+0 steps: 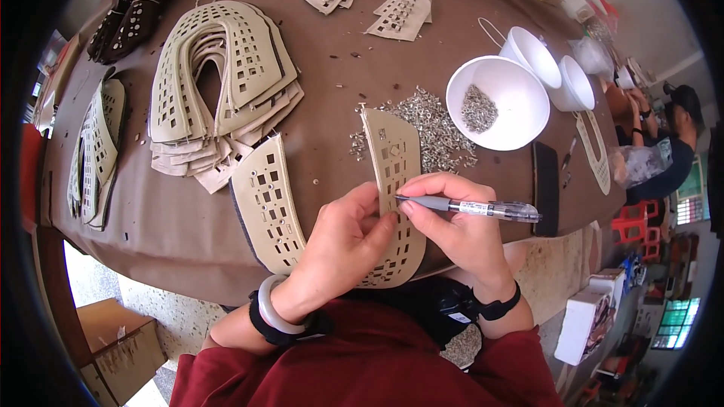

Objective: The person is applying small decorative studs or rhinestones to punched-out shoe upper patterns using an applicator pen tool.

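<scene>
Maroon shirt [362, 358]. Left hand [343, 234]: pinches perforated beige band [394, 139]. Right hand [461, 235]: grips pen [513, 212], tip at band. Advisable: brace band firmly, keep tip square.

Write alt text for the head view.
A person's right hand holds a pen to a perforated beige piece gripped by the left hand. Loose metal bits, white bowls and a stack of similar pieces sit nearby on a brown table.

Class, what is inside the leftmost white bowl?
Small metal pieces lie heaped in the bowl, its white wall bare beside them. The surface beneath and any buried pieces are hidden.
</scene>
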